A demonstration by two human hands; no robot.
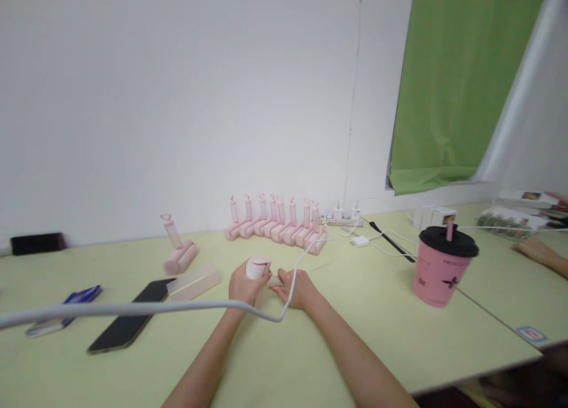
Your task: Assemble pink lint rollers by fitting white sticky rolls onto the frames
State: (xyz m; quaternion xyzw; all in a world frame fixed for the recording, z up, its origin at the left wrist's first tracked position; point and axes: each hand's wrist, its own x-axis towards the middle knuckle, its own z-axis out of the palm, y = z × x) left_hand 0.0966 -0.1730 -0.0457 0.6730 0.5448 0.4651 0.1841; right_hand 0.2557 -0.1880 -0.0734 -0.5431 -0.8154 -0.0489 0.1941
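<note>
My left hand (243, 287) is wrapped round a pink cylinder with a white end (256, 269), held just above the table. Close beside it, my right hand (298, 287) pinches a pale stick-like part (274, 281) that meets the cylinder; whether it is fixed to it I cannot tell. Beyond my hands stands a row of several similar pink cylinders (284, 233), each with a slim upright clear tube topped by a small loop. Another such piece (181, 258) lies apart on the left. A flat pale pink box (194, 282) rests nearer my left hand.
A white cable (177, 306) crosses in front of my forearms. On the left lie a black phone (128, 325) and a blue-and-white packet (66, 310). To the right are a pink lidded cup (444, 269), a power strip (344, 221), a charger (359, 241) and another person's hand (539, 251).
</note>
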